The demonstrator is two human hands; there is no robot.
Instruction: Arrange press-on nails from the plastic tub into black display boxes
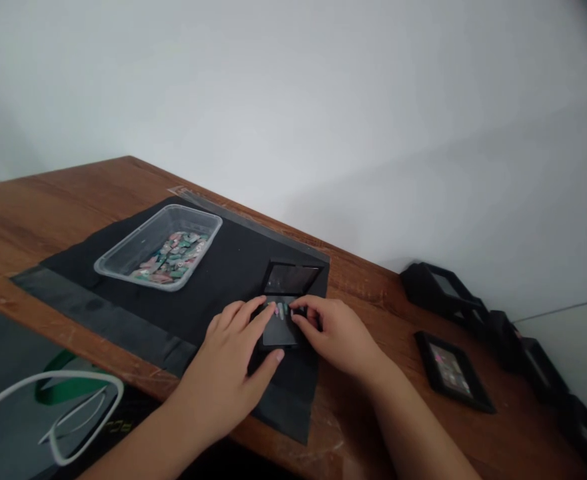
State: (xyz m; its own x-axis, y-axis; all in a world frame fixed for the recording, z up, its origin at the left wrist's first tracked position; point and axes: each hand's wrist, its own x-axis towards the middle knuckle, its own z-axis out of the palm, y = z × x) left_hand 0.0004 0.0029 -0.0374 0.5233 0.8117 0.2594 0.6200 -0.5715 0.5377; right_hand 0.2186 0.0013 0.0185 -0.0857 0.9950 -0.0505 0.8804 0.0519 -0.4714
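A small black hinged case (pixel 287 280) lies open on a black cloth mat (pixel 123 307), its lid raised toward the wall. My left hand (pixel 233 353) rests on the case's near left side, fingers spread flat, thumb along the front edge. My right hand (pixel 336 333) sits at the right side with fingers curled, fingertips pinching at small pink and green pieces (pixel 279 309) lying in the case's base. What exactly the fingertips grip is too small to make out.
A clear plastic tub (pixel 123 257) holding several pink and green small pieces stands on the mat at the left. More black cases (pixel 452 370) lie and stack along the wall at the right. A white cable (pixel 48 387) loops at the lower left. The wooden table (pixel 48 200) abuts a white wall.
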